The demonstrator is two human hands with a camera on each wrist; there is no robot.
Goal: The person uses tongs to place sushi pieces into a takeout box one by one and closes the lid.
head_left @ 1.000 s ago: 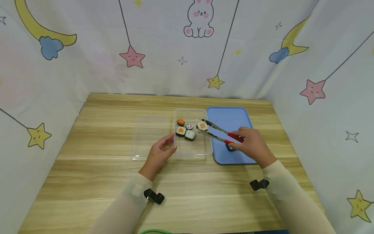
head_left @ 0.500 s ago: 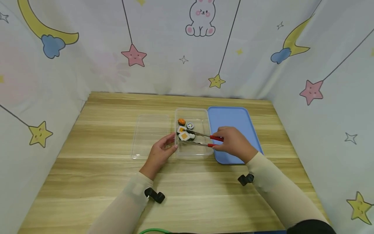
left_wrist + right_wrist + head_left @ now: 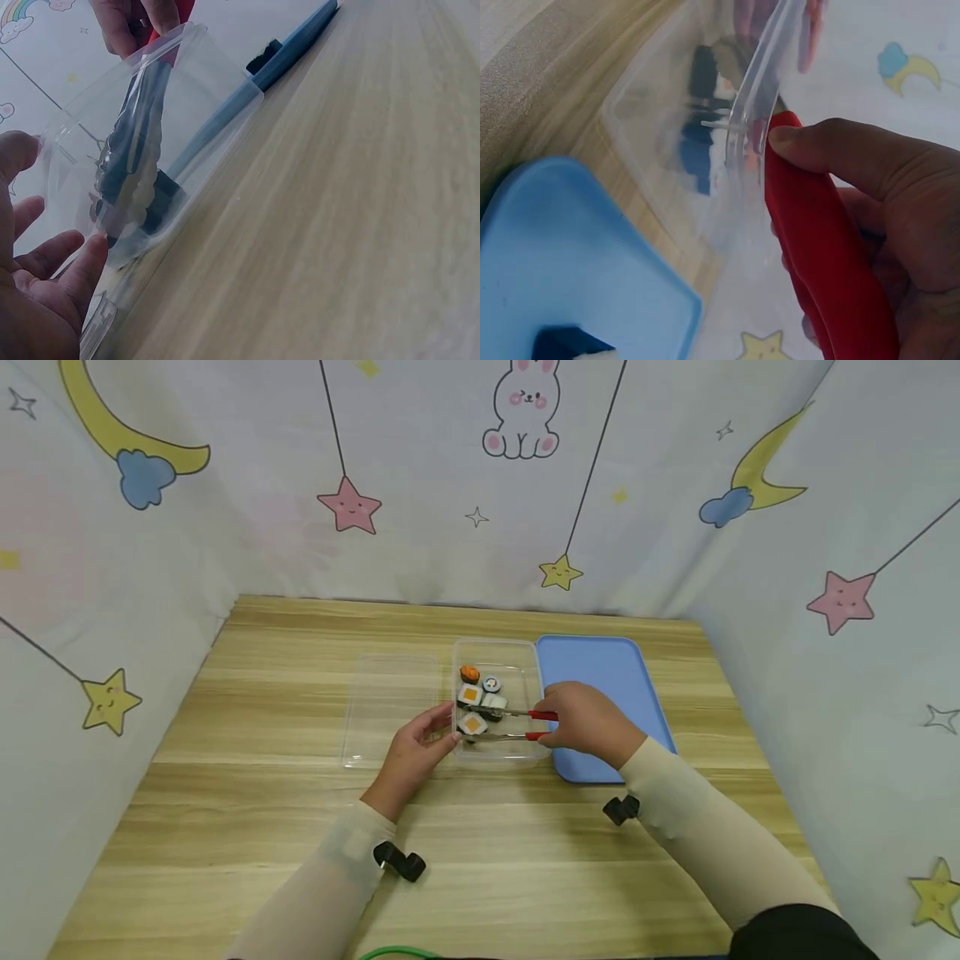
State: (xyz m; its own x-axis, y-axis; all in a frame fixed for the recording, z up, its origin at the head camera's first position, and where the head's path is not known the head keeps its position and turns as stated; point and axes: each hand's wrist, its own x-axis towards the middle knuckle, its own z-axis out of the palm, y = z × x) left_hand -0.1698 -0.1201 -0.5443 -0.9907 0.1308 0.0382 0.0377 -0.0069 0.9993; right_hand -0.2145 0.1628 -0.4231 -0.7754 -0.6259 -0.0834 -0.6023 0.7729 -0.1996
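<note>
My right hand (image 3: 592, 718) grips the red handles of metal tongs (image 3: 817, 240). Inside a clear plastic container (image 3: 517, 756), the tongs' tips lie on either side of a sushi piece with an orange centre (image 3: 472, 724), near the left wall. Whether they squeeze it, I cannot tell. Several other sushi pieces stand just beyond: another orange-centred one (image 3: 470, 694), a white-topped one (image 3: 495, 702) partly behind the tongs, a small round roll (image 3: 491, 683) and an orange-topped one (image 3: 469, 673). My left hand (image 3: 414, 756) rests against the container's left side, fingers spread and slightly bent.
Right of the container lies a blue tray (image 3: 600, 656); a dark sushi piece (image 3: 566, 343) on it shows in the right wrist view. A clear plastic lid (image 3: 390, 693) lies to the left on the wooden table (image 3: 480, 860). A printed curtain (image 3: 420, 552) surrounds the table.
The tongs have carried the orange-centred sushi piece from the container's right side to its left, then down toward the near left corner. My left hand has stayed at the container's side.
</note>
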